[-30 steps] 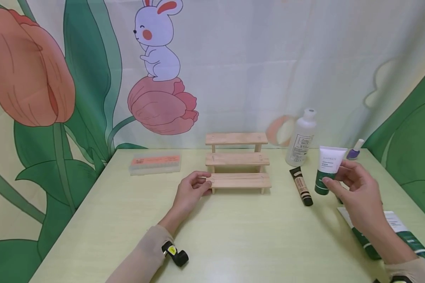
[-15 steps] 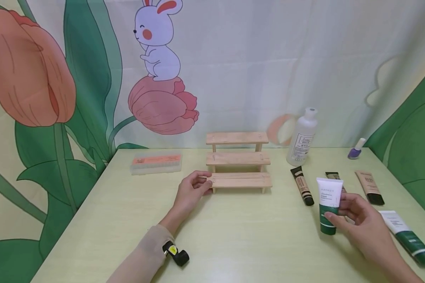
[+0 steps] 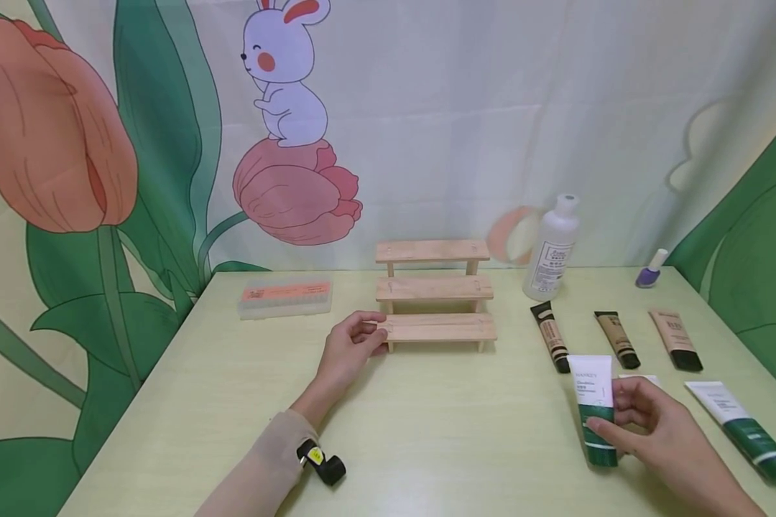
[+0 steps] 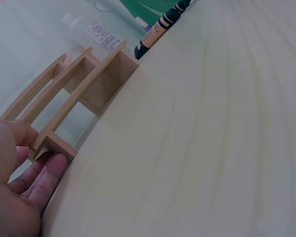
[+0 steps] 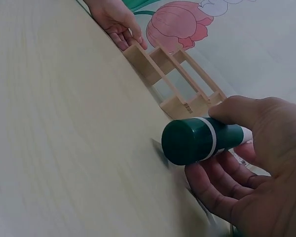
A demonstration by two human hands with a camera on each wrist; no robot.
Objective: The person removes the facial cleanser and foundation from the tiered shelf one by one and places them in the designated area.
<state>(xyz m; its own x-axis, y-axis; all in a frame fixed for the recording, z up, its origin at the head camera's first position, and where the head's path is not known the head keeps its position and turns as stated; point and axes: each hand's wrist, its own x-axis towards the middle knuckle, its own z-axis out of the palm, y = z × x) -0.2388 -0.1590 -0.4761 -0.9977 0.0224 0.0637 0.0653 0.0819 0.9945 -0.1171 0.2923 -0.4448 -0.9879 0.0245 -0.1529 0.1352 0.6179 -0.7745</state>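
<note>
In the head view my right hand (image 3: 666,431) grips a white and green squeeze tube (image 3: 593,409), thumb on the near side and fingers behind. Its crimped white end points up and its green cap down, over the right part of the table. The right wrist view shows the round green cap (image 5: 180,142) end-on. My left hand (image 3: 352,345) pinches the left end of the lowest step of a three-tier wooden stand (image 3: 436,327). In the left wrist view the thumb lies over the step (image 4: 79,94) and fingers are tucked beneath it.
Behind my right hand lies another tube (image 3: 649,378), mostly hidden. A larger white and green tube (image 3: 744,431), a beige tube (image 3: 675,341) and two slim tubes (image 3: 551,337) lie nearby. A white bottle (image 3: 552,251), purple nail polish (image 3: 649,273) and clear case (image 3: 284,298) stand farther back.
My right hand has brought the squeeze tube nearer to me, uncovering the beige tube and a slim tube behind it. The left hand stays on the stand.
</note>
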